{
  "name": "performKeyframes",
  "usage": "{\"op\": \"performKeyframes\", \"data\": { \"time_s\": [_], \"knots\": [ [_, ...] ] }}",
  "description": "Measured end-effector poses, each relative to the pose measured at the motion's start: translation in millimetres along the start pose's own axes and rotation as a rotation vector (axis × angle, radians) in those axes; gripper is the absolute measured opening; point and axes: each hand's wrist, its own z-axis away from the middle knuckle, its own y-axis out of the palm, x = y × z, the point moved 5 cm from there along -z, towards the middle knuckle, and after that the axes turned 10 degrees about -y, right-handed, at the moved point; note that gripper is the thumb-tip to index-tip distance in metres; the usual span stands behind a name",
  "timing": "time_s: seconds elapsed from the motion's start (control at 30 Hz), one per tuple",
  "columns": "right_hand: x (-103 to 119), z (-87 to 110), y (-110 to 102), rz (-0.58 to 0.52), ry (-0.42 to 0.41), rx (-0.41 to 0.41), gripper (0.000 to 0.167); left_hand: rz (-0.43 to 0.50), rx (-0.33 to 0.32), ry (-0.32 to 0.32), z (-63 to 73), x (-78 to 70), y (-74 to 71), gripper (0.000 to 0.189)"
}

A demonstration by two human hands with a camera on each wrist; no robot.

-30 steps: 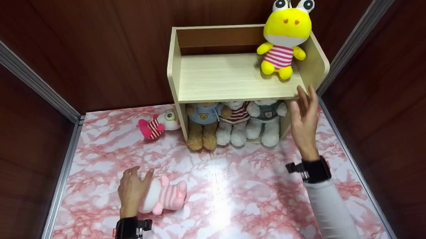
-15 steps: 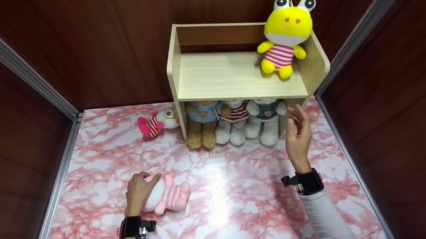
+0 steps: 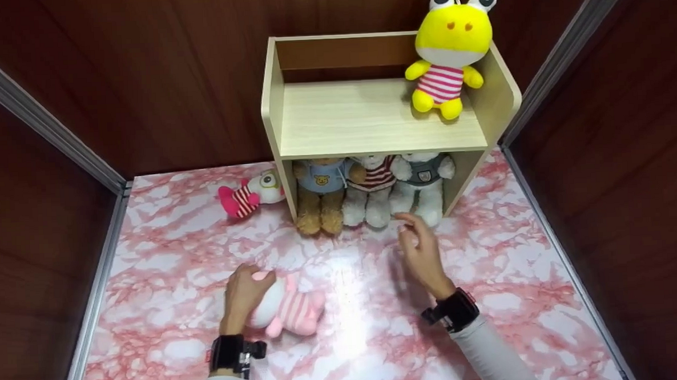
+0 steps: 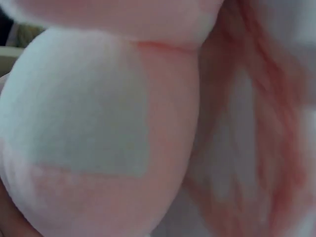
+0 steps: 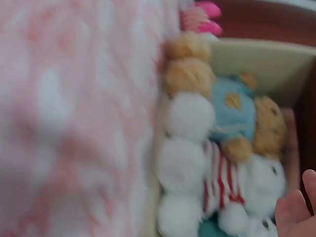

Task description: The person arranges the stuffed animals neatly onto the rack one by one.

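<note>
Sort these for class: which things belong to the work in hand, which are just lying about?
In the work:
pink plush, gripped by the left hand
right hand, holding nothing

Apparently just lying about:
yellow plush, atop the shelf unit
three plush toys in its lower compartment
pink-footed plush, lying beside it

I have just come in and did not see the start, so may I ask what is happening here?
A person's left hand grips a pink plush toy by the head, over the marbled surface. The right hand holds nothing; it is in front of a pale shelf, near three plush bears in the lower compartment. A yellow plush frog sits on the upper level, and a red-striped plush toy lies beside the shelf.
</note>
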Motion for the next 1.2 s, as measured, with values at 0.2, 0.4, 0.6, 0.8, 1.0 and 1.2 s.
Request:
{"op": "performKeyframes", "data": {
  "time_s": [0.2,0.4,0.6,0.8,1.0,1.2],
  "knots": [
    [-20.6,16.4,31.7,-0.053,0.134,0.132,0.034,0.036,-0.073,0.186,3.0,-59.7,5.4,0.026],
    [-32.2,27.6,52.4,-0.151,0.192,0.235,0.034,0.021,-0.092,0.309,4.2,-101.7,11.6,0.026],
    [-27.8,35.5,64.9,-0.183,0.260,0.362,0.036,0.028,-0.119,0.353,8.1,-120.9,18.7,0.024],
    [-24.4,44.4,80.3,-0.186,0.358,0.553,0.048,0.031,-0.163,0.395,14.9,-130.6,27.9,0.024],
    [-26.8,48.5,88.4,-0.246,0.455,0.654,0.061,0.071,-0.178,0.472,17.8,-141.2,35.6,0.029],
    [-38.5,53.3,83.2,-0.419,0.573,0.527,0.059,0.246,-0.308,0.527,21.3,-132.2,33.3,0.047]
  ]
}}
